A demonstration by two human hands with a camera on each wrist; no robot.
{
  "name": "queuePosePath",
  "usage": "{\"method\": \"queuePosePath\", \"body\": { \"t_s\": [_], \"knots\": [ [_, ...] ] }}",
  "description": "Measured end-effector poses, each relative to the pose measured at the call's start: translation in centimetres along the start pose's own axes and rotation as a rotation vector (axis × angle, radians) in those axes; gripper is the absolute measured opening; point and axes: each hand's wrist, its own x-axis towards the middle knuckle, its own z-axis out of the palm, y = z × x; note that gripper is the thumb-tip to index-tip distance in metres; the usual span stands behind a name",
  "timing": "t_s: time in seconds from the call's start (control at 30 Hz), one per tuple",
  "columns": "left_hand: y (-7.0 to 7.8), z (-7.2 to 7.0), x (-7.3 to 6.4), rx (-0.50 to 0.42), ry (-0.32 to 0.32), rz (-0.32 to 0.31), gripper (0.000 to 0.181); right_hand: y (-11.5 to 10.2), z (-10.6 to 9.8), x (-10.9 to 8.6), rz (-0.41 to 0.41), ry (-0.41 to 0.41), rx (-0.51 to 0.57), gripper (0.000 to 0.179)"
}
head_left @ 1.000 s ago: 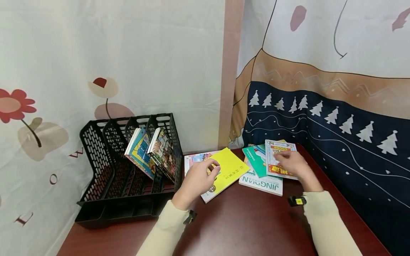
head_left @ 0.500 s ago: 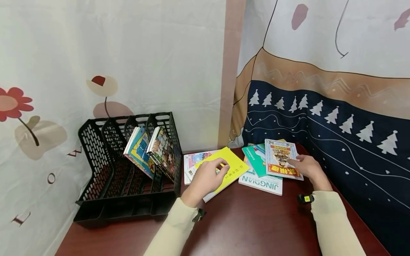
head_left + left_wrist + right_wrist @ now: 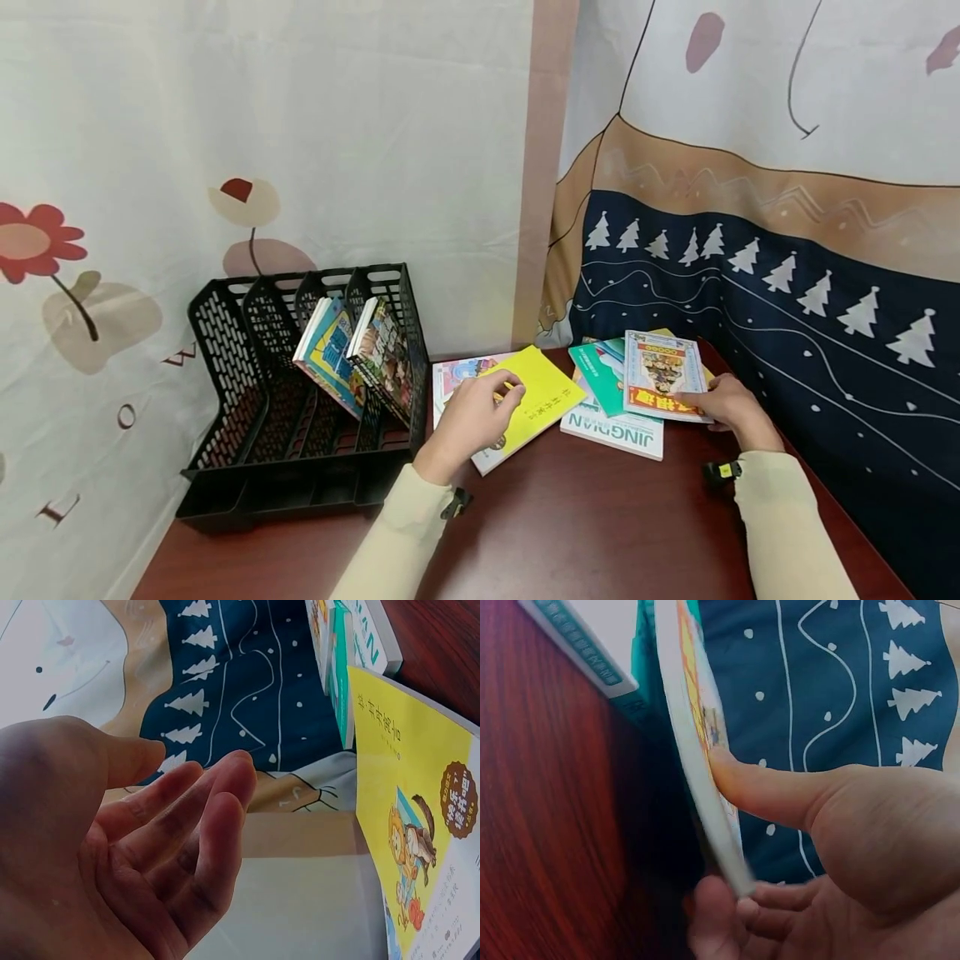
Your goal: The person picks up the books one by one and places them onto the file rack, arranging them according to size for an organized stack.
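At the right of the table, my right hand pinches the near right corner of a thin book with a colourful cover. In the right wrist view the thumb lies on the book's cover and the fingers reach under its edge. Beneath it are a green book and a white book lettered JINGDIAN. My left hand hovers over a yellow book, loosely curled and holding nothing. The left wrist view shows the yellow book's cover apart from the fingers.
A black slotted book rack stands at the left, with a blue and yellow book and several darker books leaning in its right slots. A pink-covered book lies partly under the yellow one. Printed curtains border the table.
My right hand moved from above the colourful book to its right edge, then took hold of its near right corner. My left hand shifted slightly right and back, still over the yellow book.
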Motion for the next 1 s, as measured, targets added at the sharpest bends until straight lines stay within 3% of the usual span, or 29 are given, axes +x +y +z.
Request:
{"method": "queuePosePath", "body": {
  "t_s": [0.17,0.33,0.57,0.7,0.83,0.9,1.0],
  "knots": [
    [-0.3,0.5,0.2,0.010,-0.019,0.003,0.027,0.1,-0.2,0.3,-0.056,-0.078,0.099,0.069],
    [-0.7,1.3,0.3,0.062,-0.033,0.017,0.025,-0.6,-0.2,0.1,-0.135,-0.113,0.171,0.056],
    [-0.8,1.5,0.3,0.053,-0.021,0.013,0.024,-2.5,0.5,-0.7,-0.294,-0.132,0.245,0.059],
    [-0.9,1.7,0.4,0.030,-0.025,0.003,0.028,-3.9,1.4,-1.4,-0.391,-0.220,0.326,0.063],
    [-1.0,2.1,0.6,0.031,-0.027,0.004,0.040,-5.7,3.1,-2.4,-0.423,-0.311,0.364,0.062],
    [-1.1,2.2,0.7,-0.007,-0.038,-0.011,0.049,-6.6,4.1,-2.9,-0.426,-0.349,0.367,0.060],
    [-1.1,2.3,0.8,-0.134,-0.070,-0.067,0.061,-7.9,5.7,-3.7,-0.426,-0.397,0.370,0.059]
  ]
}}
